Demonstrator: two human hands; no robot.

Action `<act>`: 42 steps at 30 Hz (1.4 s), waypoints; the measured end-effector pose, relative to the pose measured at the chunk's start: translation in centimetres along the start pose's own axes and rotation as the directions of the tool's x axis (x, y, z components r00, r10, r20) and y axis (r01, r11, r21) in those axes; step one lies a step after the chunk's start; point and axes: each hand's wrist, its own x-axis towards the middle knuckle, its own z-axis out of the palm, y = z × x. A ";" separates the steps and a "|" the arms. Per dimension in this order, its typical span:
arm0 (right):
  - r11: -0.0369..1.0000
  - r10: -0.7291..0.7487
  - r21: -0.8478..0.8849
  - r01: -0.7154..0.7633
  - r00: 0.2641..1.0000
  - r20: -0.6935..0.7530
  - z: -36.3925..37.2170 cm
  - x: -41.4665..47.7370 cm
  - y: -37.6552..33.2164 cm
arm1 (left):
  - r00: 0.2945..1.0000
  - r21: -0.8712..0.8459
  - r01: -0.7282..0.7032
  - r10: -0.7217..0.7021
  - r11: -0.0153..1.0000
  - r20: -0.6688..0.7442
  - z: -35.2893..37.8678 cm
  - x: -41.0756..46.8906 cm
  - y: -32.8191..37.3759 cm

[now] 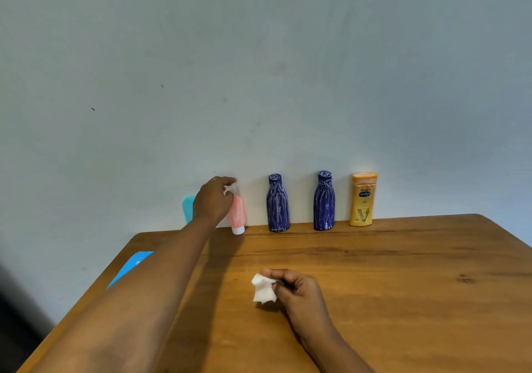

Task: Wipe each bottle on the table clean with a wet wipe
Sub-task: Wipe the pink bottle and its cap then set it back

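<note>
Several bottles stand along the wall at the far edge of the wooden table (374, 286). My left hand (213, 199) reaches out and grips a pink tube bottle (237, 217) that stands on its white cap. Right of it are two dark blue bottles (277, 205) (324, 202) streaked with white, then an orange lotion bottle (363, 199). A teal bottle (188, 208) shows partly behind my left hand. My right hand (296, 289) rests on the table near the middle and pinches a crumpled white wet wipe (263, 289).
A pale wall rises directly behind the bottles. A bright blue object (129, 266) lies at the table's left edge, partly hidden by my left forearm. The table's left edge runs diagonally toward me.
</note>
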 end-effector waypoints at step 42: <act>0.960 -0.153 0.152 0.237 0.892 -0.425 -6.2 -17.6 1.9 | 0.549 -0.085 0.556 -0.288 0.827 0.785 -10.8 -26.3 5.5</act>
